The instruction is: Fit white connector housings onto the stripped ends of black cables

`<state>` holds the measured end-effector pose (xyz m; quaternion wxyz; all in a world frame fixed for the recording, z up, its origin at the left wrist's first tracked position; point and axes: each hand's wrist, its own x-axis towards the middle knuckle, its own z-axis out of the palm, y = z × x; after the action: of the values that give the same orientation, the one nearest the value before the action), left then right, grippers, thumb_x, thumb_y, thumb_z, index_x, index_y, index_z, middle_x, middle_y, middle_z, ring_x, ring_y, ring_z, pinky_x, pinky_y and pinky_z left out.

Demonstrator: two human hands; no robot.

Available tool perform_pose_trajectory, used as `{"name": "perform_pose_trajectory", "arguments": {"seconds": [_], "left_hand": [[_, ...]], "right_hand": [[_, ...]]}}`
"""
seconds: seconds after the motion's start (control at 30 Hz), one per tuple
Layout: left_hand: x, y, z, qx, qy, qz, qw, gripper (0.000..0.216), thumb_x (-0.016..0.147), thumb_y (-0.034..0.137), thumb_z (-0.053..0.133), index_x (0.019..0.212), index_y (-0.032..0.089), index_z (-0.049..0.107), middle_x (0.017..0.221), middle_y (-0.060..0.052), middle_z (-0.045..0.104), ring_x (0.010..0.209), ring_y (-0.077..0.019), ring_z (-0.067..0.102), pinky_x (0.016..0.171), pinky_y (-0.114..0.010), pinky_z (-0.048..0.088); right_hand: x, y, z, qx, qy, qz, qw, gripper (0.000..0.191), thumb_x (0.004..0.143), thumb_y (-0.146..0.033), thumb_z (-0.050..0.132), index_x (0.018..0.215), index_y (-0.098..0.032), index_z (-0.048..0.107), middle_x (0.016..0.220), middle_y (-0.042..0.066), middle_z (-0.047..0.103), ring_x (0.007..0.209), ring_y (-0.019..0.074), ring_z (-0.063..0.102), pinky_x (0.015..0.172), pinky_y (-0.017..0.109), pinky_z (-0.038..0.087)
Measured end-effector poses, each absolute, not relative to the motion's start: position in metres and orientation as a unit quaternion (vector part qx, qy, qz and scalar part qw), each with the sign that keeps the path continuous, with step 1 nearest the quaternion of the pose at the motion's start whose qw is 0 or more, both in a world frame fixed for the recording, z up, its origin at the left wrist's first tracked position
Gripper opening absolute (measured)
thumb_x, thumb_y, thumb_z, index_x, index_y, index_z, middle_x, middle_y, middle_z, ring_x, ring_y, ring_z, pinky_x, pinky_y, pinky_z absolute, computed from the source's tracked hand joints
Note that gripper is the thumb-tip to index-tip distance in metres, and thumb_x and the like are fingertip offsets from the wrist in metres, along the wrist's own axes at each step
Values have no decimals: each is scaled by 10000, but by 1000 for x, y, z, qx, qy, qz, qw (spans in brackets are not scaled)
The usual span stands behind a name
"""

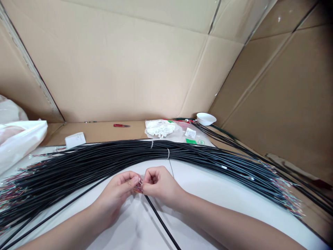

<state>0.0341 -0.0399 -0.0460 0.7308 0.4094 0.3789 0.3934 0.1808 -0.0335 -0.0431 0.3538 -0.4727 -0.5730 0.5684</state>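
Left hand (pixel 121 189): lower centre of the frame, thumb and forefinger closed in a pinch on the coloured wires (pixel 138 188).
Right hand (pixel 162 184): just beside it, fingers curled and thumb tip pressed in on the same wires; which strand it grips is too small to tell.
Black cable (pixel 161 221): one, running from the wires between the hands to the bottom edge, right of centre.
Cable bundle (pixel 99 163): one, arching across mid-frame, its cables too many to count; two pale ties (pixel 168 153) near its middle.
Back strip: one red-handled tool (pixel 121 125), one white bowl (pixel 205 119), one white card (pixel 75 140), one clear bag (pixel 161 129) of uncounted white pieces.
Edges: cardboard wall (pixel 117 62) across the top; white plastic bag (pixel 23 142) at the left edge.
Open room: white tabletop (pixel 208 187) below the bundle, widest right of the hands, crossed by the right forearm.
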Motion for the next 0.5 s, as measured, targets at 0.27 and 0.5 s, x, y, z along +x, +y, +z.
{"name": "perform_pose_trajectory", "arguments": {"seconds": [0.27, 0.5], "left_hand": [[34, -39, -48, 418, 381, 407, 717, 132, 758, 229, 581, 659, 144, 579, 644, 8, 562, 632, -115, 477, 630, -226, 362], [33, -38, -47, 405, 386, 425, 712, 114, 729, 240, 612, 672, 144, 629, 663, 2, 584, 655, -129, 493, 661, -236, 394]], "right_hand": [[180, -34, -42, -473, -553, 567, 384, 66, 556, -138, 527, 508, -142, 482, 504, -32, 472, 494, 74, 395, 477, 199, 304], [179, -39, -40, -460, -553, 554, 420, 87, 622, -162, 541, 551, -150, 493, 549, -22, 497, 524, 89, 428, 503, 210, 336]]}}
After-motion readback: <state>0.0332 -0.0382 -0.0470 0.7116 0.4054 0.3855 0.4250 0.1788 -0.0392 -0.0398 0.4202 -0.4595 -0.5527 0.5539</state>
